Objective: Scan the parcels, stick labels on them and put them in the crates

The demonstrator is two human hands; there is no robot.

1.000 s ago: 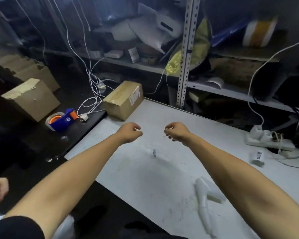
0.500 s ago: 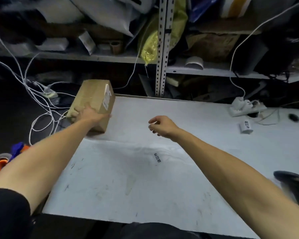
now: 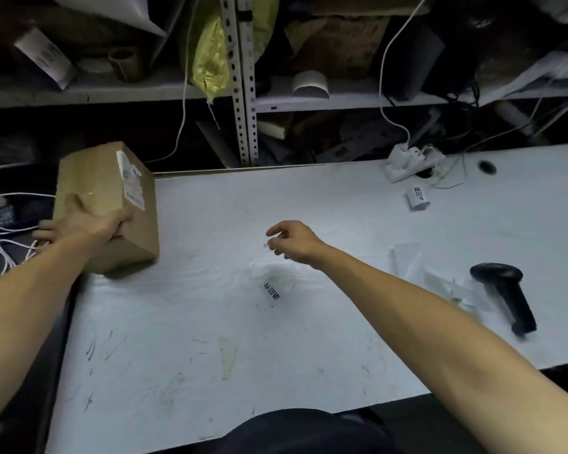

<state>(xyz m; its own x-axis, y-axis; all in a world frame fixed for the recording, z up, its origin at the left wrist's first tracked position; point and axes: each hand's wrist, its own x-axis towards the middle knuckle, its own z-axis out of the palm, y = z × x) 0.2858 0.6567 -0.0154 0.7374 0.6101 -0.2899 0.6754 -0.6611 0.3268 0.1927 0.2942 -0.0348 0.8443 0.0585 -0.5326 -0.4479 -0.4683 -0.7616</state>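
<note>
A brown cardboard parcel with a white shipping label on its side stands at the left edge of the white table. My left hand grips its near left corner, thumb on top. My right hand hovers above the middle of the table with fingers loosely curled and nothing clearly in them. A small printed label lies on the table just below it. The black handheld scanner lies at the right. A roll of labels sits at the back right.
White backing scraps lie beside the scanner. A power strip with cables sits at the table's back edge. Loose white cables trail left of the parcel. Cluttered metal shelves with an upright post stand behind the table.
My left hand reached left and took hold of the parcel, which now sits nearer and further onto the table. The view swung right, bringing the scanner in. My right hand stayed hovering.
</note>
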